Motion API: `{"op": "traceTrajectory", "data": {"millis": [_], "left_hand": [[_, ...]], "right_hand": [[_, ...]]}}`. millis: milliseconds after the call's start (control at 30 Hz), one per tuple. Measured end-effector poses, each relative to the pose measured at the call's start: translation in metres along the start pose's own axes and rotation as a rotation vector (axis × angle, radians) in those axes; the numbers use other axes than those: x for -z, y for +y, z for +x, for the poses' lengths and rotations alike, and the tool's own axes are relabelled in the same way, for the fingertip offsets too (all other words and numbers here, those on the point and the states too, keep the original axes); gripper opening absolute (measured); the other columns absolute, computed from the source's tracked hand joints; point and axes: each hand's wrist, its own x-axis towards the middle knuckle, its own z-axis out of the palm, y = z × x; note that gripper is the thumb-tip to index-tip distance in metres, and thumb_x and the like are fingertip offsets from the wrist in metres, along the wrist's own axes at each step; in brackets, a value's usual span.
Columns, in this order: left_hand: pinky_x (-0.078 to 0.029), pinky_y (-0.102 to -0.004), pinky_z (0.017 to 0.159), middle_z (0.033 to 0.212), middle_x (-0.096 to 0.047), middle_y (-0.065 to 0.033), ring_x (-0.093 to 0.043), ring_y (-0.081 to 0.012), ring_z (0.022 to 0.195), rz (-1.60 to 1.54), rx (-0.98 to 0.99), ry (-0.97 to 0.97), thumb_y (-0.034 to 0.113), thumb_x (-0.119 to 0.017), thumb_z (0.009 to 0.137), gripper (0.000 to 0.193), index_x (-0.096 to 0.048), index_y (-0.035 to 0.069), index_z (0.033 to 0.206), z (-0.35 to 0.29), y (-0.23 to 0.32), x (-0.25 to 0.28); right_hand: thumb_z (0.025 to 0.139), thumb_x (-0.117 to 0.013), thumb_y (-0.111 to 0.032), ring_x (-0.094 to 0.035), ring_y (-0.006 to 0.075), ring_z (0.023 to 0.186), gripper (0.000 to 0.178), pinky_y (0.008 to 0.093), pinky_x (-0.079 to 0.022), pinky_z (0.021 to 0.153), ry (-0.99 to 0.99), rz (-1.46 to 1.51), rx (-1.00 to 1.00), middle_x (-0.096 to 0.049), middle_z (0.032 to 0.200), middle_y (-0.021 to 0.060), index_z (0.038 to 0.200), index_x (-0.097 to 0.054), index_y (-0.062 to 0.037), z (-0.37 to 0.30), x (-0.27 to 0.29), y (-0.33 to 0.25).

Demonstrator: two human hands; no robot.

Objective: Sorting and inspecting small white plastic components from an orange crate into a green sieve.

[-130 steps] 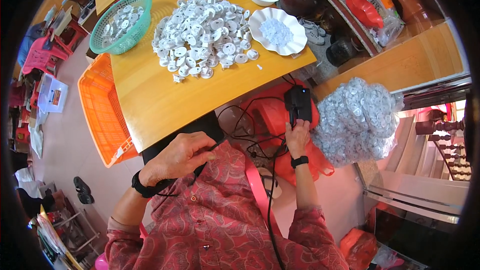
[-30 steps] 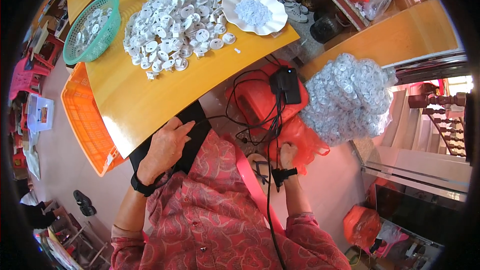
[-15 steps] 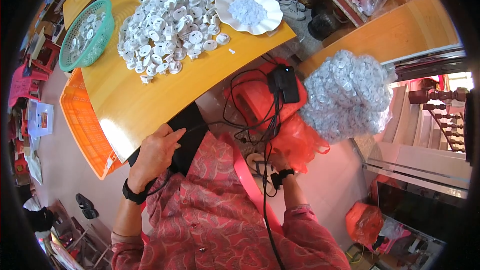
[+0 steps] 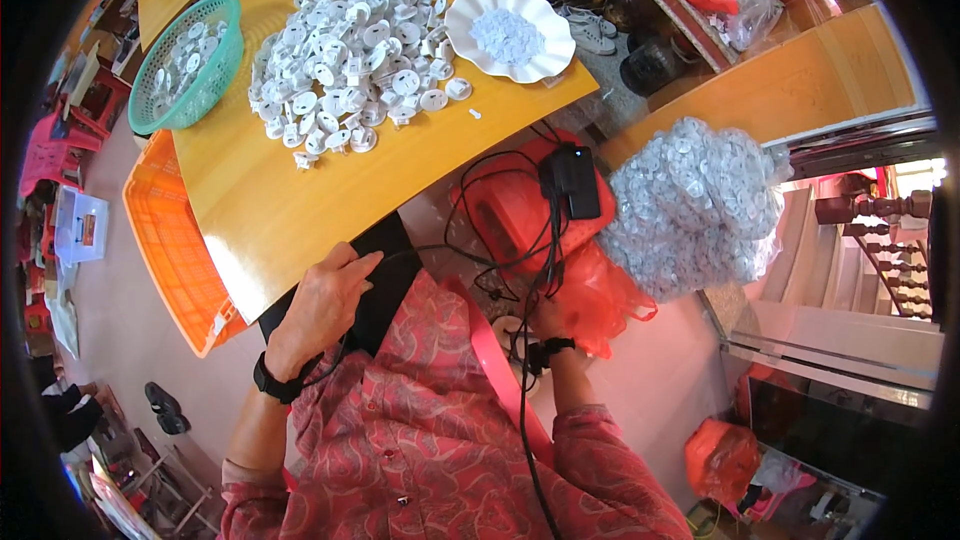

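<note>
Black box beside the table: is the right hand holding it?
No, the right hand is at the edge of the red plastic bag, lower in the picture and apart from the black box.

No legible text, numbers or signs anywhere.

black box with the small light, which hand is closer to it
Right. The right hand is below the black box in the picture, by the red plastic bag; the left hand is farther away, to its lower left, near the yellow table.
</note>
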Motion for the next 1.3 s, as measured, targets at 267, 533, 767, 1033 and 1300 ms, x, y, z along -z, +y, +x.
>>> {"op": "traceTrajectory", "data": {"millis": [267, 533, 767, 1033, 1300], "left_hand": [[-0.051, -0.0415, 0.070, 0.091, -0.056, -0.0179, -0.060, -0.0358, 0.079, 0.000, -0.064, 0.016, -0.004, -0.066, 0.079, 0.037, -0.064, -0.001, 0.116, 0.004, -0.003, -0.001], [-0.050, -0.0420, 0.072, 0.092, -0.056, -0.0164, -0.060, -0.0357, 0.082, 0.167, 0.046, 0.026, 0.001, -0.069, 0.078, 0.040, -0.064, 0.003, 0.118, 0.000, 0.001, -0.007], [-0.051, -0.0464, 0.073, 0.094, -0.059, -0.0183, -0.062, -0.0386, 0.083, 0.255, 0.101, -0.139, 0.009, -0.075, 0.074, 0.059, -0.054, 0.007, 0.129, -0.020, 0.008, 0.004], [-0.051, -0.0304, 0.065, 0.085, -0.062, -0.0113, -0.062, -0.0192, 0.070, -0.111, 0.157, -0.115, -0.003, -0.070, 0.076, 0.064, -0.047, 0.000, 0.136, -0.028, -0.015, 0.016], [-0.049, -0.0283, 0.070, 0.092, -0.060, -0.0080, -0.058, -0.0146, 0.077, -0.821, -0.067, 0.468, 0.009, -0.058, 0.093, 0.044, -0.050, -0.004, 0.134, -0.044, -0.001, 0.102]], "right_hand": [[0.091, -0.065, -0.014, -0.053, 0.0123, 0.056, 0.017, 0.0281, -0.044, 0.051, 0.395, -0.080, 0.303, -0.057, 0.072, -0.0009, 0.077, -0.060, -0.0072, 0.007, 0.016, -0.052], [0.088, -0.068, -0.023, -0.056, 0.0144, 0.053, 0.032, 0.0332, -0.040, 0.045, -0.055, -1.004, 0.405, -0.048, 0.051, 0.0016, 0.062, -0.059, -0.0051, 0.057, 0.062, -0.034], [0.083, -0.068, -0.037, -0.064, 0.0374, 0.065, 0.045, 0.0442, -0.045, 0.056, -0.065, -1.322, 0.319, -0.064, 0.073, 0.0260, 0.063, -0.061, 0.0032, 0.101, 0.059, 0.011], [0.087, -0.062, -0.010, -0.066, 0.0249, 0.078, 0.010, 0.0400, -0.056, 0.067, -0.285, -1.118, 0.233, -0.065, 0.087, 0.0092, 0.096, -0.062, -0.0042, 0.100, 0.119, -0.012], [0.080, -0.048, 0.000, -0.057, 0.0175, 0.060, 0.012, 0.0338, -0.053, 0.055, -0.075, -0.600, -0.166, -0.054, 0.073, 0.0010, 0.082, -0.058, -0.0060, 0.008, 0.030, -0.110]]}}
